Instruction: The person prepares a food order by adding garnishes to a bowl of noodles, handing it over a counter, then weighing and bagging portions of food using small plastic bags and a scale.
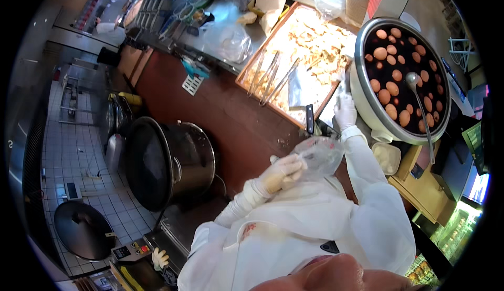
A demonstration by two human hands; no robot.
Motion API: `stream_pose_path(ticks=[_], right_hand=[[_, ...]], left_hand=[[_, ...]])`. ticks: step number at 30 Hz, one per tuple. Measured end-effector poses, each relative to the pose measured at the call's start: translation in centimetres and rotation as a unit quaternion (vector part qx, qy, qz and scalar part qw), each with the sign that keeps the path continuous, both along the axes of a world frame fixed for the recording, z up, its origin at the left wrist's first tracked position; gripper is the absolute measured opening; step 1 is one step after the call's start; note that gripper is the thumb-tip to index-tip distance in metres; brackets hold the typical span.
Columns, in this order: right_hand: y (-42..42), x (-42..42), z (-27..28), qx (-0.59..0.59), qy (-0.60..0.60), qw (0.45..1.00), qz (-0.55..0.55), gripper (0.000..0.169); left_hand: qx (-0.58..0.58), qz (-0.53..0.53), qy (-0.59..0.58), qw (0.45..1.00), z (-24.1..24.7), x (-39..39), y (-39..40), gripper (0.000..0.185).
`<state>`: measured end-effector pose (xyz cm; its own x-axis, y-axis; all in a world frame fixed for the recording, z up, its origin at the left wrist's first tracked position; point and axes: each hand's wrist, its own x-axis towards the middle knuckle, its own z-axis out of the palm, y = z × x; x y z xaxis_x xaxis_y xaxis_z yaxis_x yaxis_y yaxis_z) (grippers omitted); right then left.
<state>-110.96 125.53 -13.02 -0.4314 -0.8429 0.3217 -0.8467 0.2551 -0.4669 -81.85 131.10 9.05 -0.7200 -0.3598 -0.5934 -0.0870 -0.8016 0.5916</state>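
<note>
My left hand (284, 171), in a pale glove, is closed on the gathered edge of a clear plastic bag (321, 155) in front of my white coat. My right hand (345, 108), gloved in white, reaches between a wooden-edged tray (271, 114) and a big round pot of eggs in dark liquid (364, 90); its fingertips blur into a pale or clear thing, and its grip is unclear. The tray holds chopped pale food (315, 35), metal tongs (271, 76) and a cleaver (301, 90) with a black handle. A ladle (423, 106) rests in the egg pot.
A lidded steel stockpot (193, 161) stands on the red-brown floor to the left. Plastic bags (232, 43) and small containers lie on the steel counter beyond. A white plastic tub (386, 158) sits below the egg pot. A round dark lid (84, 230) leans by the tiled wall.
</note>
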Motion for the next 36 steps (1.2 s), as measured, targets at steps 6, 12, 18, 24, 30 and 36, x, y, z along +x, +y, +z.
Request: stream_pose_path(ticks=[6,12,18,24,30,36], right_hand=[[7.3,5.6,15.1,-0.259,-0.409,0.873,0.05,0.034],[7.2,10.4,19.5,0.209,-0.638,0.648,0.359,0.031],[-1.0,21.0,6.4,0.125,-0.633,0.699,0.308,0.037],[-5.9,31.4,9.6,0.241,-0.039,0.895,0.374,0.025],[-10.5,42.2,13.9,0.335,-0.097,0.867,0.355,0.018],[-12.1,46.7,8.2,0.195,-0.029,0.839,0.507,0.024]], left_hand=[[0.008,0.06,0.127,0.99,-1.2,3.8,-2.4,0.018],[0.069,0.004,0.194,0.979,-0.2,7.2,-5.2,0.018],[-0.028,-0.053,0.178,0.982,-0.1,10.9,-5.3,0.021],[-0.237,0.138,0.064,0.96,2.6,21.1,-6.4,0.024],[-0.229,0.304,0.007,0.925,2.2,29.8,-5.5,0.023],[-0.177,0.396,-0.022,0.901,-1.2,34.0,-7.9,0.019]])
